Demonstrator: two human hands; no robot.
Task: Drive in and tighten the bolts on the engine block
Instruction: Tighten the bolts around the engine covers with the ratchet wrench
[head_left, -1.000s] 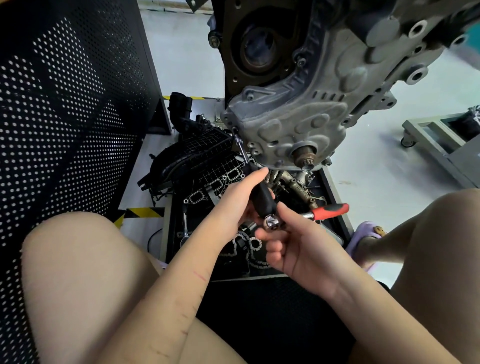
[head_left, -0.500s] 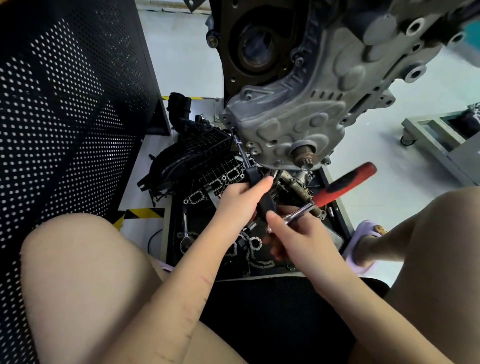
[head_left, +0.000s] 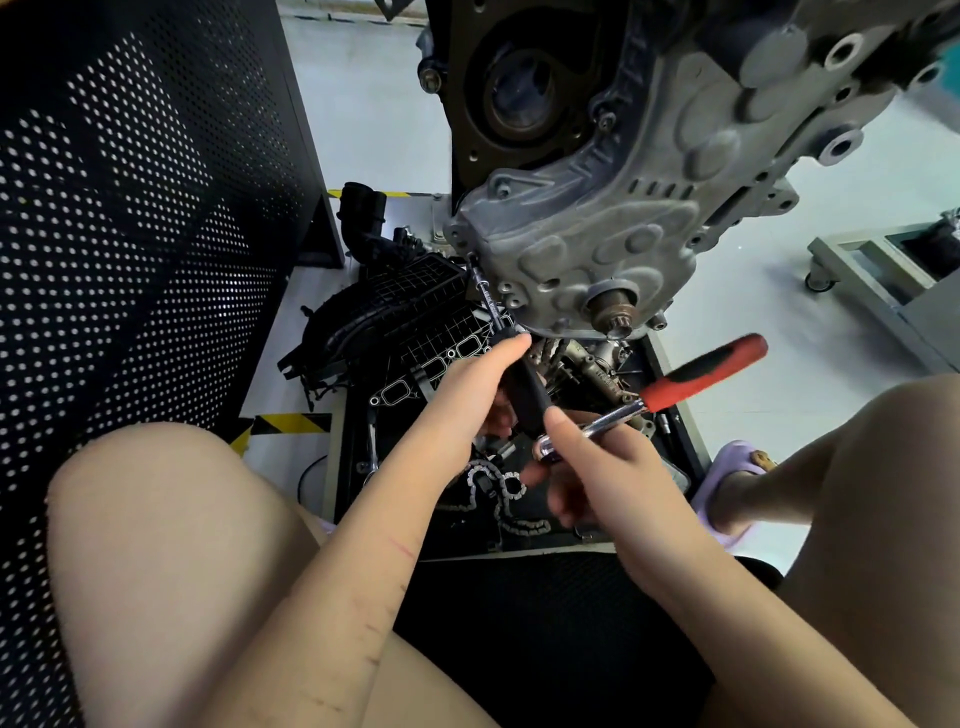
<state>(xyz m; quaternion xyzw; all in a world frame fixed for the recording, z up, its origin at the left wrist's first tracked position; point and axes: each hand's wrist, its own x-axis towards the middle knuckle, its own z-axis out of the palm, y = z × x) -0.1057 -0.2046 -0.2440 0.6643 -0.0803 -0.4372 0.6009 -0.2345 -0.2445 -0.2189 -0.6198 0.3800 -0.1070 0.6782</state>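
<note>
Seated person working at the lower left corner of a grey engine block (head_left: 613, 228), which hangs above a black tray (head_left: 680, 431) of parts. A long extension bar (head_left: 491, 306) runs up and left from the hands to a bolt (head_left: 471, 257) at the block's lower left edge; the bar's tip meets the bolt head there. The left hand (head_left: 470, 400) curls around the bar's black handle (head_left: 524, 395), its thumb lying along the top of the handle. The right hand (head_left: 597, 467) pinches the chrome head of a ratchet (head_left: 675, 389) at the lower end of the handle, thumb laid on top; its lower fingers are blurred. The ratchet's red grip points up and right, free of both hands and slightly blurred. Below the block's centre a shaft stub (head_left: 613, 312) protrudes. The tray holds a black manifold (head_left: 395, 312), a chain (head_left: 498, 493) and smaller metal parts. A perforated black panel (head_left: 130, 208) stands at left; a grey cart (head_left: 883, 275) stands at right on the pale floor.
</note>
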